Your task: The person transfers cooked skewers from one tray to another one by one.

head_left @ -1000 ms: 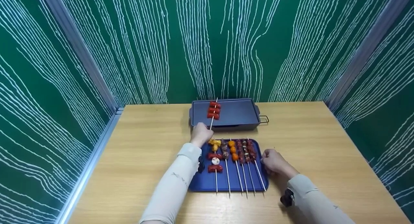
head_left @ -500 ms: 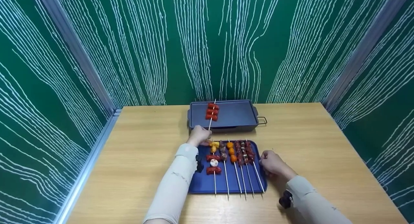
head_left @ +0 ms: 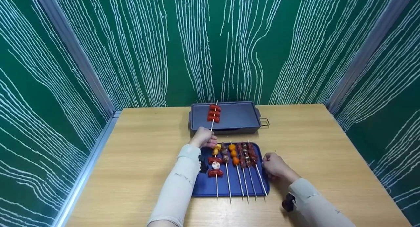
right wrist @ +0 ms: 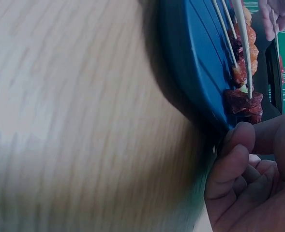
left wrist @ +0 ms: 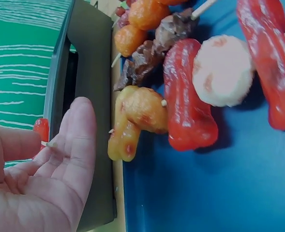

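In the head view my left hand (head_left: 203,137) pinches the lower stick of a skewer of red pieces (head_left: 214,113), which lies over the grill pan (head_left: 236,117). The stick's end shows between thumb and fingers (left wrist: 79,140) in the left wrist view. My right hand (head_left: 276,166) grips the right rim of the blue tray (head_left: 205,186), thumb and finger meeting at its edge (right wrist: 219,123). On the tray lie several skewers: one with yellow, red and white pieces (head_left: 215,165), one with orange balls (head_left: 233,154), and several with dark meat (head_left: 246,154).
The dark pan stands behind the tray, with a wire handle (head_left: 265,122) at its right end. Both rest on a wooden table (head_left: 147,148). Green walls (head_left: 183,50) with white lines enclose the back and sides. Several stick ends overhang the tray's front edge.
My left hand still holds the red skewer over the pan, and its lower fingers have spread away from the stick. The right hand stays at the tray's rim. The whole view has shifted slightly.
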Tool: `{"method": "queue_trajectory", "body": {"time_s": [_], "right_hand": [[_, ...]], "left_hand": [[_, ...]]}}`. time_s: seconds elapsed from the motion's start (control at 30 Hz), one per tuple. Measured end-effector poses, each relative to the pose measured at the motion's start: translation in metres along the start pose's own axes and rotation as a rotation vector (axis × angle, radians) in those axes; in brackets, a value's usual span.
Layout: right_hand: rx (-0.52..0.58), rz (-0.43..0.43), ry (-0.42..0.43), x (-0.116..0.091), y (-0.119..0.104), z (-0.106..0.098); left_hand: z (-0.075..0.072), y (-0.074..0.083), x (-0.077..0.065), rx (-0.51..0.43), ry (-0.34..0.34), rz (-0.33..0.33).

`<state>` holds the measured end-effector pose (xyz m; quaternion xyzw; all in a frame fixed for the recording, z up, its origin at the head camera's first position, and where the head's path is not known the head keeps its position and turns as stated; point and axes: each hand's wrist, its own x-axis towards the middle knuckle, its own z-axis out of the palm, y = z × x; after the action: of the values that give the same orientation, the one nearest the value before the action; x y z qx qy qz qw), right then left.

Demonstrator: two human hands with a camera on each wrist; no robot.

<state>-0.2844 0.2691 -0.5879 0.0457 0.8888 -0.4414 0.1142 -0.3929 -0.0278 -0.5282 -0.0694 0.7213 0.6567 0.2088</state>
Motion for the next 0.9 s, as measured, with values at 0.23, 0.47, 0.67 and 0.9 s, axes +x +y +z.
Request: {"method": "queue_trajectory", "body": {"time_s": [0.23,0.47,0.67,0.9], "right_hand": [[0.004,0.01,-0.006,0.0013,-0.0003,0.0023],[-0.014,0.001,0.002,0.0016,0.0013,0.0023],[-0.01,0.01,0.003,0.0008,0.0029,0.0023],[-0.012,0.018,0.005,0.0016,0.0008,0.0]], "left_hand": [[-0.0022,-0.004,0.0056,-0.092,-0.037,-0.022],[-0.0054,-0.0029,0.0074,-0.108,-0.09,-0.043],[-0.0046,-0.0046,0.0107,-0.135,-0.108,-0.07],[-0.0015,-0.0005,0.0071,-0.109,-0.113,-0.071]]}}
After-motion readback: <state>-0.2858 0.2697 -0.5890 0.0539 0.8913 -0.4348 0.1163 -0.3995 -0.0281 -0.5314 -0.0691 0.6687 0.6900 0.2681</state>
